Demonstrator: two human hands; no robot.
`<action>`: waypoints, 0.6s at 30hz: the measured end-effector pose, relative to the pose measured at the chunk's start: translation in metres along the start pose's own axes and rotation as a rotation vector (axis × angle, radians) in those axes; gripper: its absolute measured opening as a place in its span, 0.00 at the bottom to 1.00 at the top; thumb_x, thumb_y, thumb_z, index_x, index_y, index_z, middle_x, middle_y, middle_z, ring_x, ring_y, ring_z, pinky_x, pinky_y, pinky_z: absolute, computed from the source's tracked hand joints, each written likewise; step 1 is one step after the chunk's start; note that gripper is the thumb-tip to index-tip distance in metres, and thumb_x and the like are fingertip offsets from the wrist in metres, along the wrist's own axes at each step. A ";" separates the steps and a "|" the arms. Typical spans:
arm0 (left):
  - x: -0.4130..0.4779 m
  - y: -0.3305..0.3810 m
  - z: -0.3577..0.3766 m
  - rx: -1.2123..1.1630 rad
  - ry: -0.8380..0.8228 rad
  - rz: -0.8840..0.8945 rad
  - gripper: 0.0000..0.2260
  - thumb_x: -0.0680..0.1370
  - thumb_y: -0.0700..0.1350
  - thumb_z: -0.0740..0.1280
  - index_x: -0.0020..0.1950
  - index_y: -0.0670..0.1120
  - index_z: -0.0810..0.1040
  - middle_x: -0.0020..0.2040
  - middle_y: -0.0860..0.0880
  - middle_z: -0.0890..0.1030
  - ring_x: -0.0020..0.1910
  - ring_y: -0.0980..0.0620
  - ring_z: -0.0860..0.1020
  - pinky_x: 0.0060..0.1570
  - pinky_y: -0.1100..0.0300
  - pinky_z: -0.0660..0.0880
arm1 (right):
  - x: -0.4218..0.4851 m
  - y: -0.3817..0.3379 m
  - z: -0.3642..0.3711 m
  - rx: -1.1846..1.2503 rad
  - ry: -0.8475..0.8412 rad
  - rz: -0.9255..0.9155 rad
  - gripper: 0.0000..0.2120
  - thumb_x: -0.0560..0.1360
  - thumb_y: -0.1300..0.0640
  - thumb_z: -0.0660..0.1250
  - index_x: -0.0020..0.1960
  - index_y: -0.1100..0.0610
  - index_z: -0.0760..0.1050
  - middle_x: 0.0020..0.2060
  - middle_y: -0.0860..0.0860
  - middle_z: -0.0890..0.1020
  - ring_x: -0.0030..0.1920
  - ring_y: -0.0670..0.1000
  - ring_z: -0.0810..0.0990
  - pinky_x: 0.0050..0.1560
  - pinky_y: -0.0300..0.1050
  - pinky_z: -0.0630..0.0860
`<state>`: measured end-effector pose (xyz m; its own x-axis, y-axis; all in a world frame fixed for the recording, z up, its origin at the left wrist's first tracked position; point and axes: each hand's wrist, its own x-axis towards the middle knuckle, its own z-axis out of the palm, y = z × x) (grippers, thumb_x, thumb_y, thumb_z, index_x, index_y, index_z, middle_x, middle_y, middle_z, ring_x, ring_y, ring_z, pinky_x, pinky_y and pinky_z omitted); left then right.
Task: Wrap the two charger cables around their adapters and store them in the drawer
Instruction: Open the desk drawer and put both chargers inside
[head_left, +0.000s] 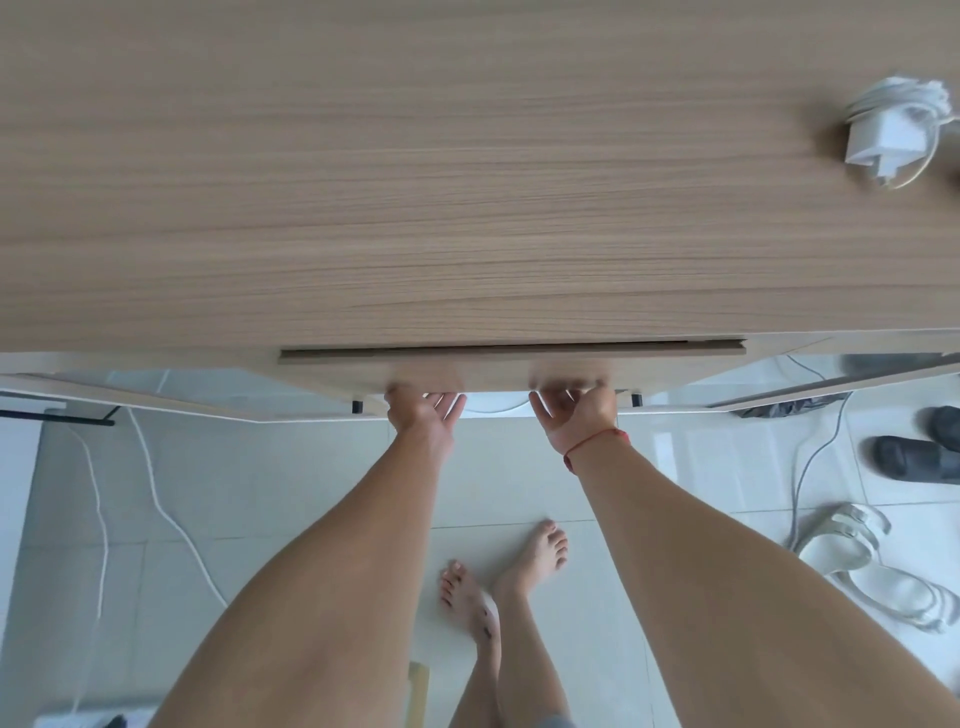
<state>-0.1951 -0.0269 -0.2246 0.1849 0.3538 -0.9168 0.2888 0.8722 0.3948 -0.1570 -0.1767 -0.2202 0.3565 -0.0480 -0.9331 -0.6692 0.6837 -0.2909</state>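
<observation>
A white charger adapter (883, 137) with its white cable bundled around it lies on the wooden desk top (415, 182) at the far right. Only this one charger shows. The drawer front (498, 370) sits under the desk's near edge, with a thin dark gap above it. My left hand (423, 413) and my right hand (574, 415) both hook under the drawer front's lower edge, fingers curled up behind it. The drawer's inside is hidden.
Below the desk lies a pale tiled floor (311, 493) with my bare feet (498, 587). White cables (156, 493) trail at left. Black slippers (919, 452) and clear sandals (878, 577) lie at right.
</observation>
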 end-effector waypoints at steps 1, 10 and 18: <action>0.000 -0.003 -0.004 0.003 0.006 -0.003 0.16 0.81 0.45 0.51 0.56 0.39 0.75 0.53 0.40 0.80 0.53 0.41 0.81 0.51 0.50 0.79 | -0.002 0.001 -0.003 0.005 0.012 0.010 0.12 0.77 0.57 0.49 0.42 0.57 0.70 0.43 0.55 0.78 0.47 0.56 0.79 0.54 0.51 0.76; -0.011 -0.015 -0.022 0.054 0.046 -0.001 0.19 0.82 0.49 0.53 0.67 0.41 0.72 0.59 0.39 0.79 0.54 0.41 0.80 0.51 0.50 0.78 | -0.020 0.006 -0.024 -0.009 0.078 0.027 0.13 0.78 0.58 0.48 0.45 0.59 0.70 0.46 0.56 0.77 0.52 0.57 0.78 0.55 0.52 0.75; -0.080 0.011 -0.021 0.192 0.311 0.338 0.23 0.84 0.52 0.48 0.76 0.43 0.62 0.70 0.40 0.71 0.68 0.40 0.71 0.64 0.49 0.68 | -0.083 -0.018 -0.024 -0.165 0.278 -0.175 0.30 0.80 0.38 0.43 0.76 0.52 0.60 0.74 0.50 0.66 0.70 0.55 0.69 0.71 0.47 0.61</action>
<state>-0.2267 -0.0386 -0.1480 0.0172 0.7157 -0.6982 0.4339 0.6238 0.6501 -0.1902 -0.2026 -0.1421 0.2994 -0.3655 -0.8813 -0.7178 0.5222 -0.4605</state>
